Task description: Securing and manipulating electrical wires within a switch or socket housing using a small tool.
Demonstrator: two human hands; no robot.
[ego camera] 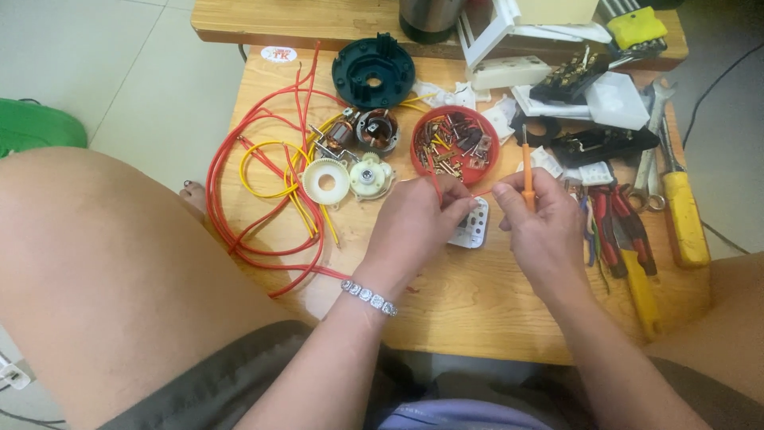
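Note:
My left hand (418, 227) pinches a thin red wire (434, 179) that rises toward a red bowl. Under its fingers lies a small white socket part (475, 227) on the wooden board (469, 295). My right hand (541, 227) grips a slim orange screwdriver (526, 163), held upright, and its fingertips meet the left hand's over the white part. A beaded bracelet (368, 296) circles my left wrist.
Coils of red and yellow wire (263, 191) lie at the left. Motor parts (362, 131), white gears (346, 179), a dark green housing (374, 72) and a red bowl of small metal pieces (454, 143) sit behind. Pliers (625, 227), a yellow-handled screwdriver (684, 215) and black and white socket pieces lie at the right.

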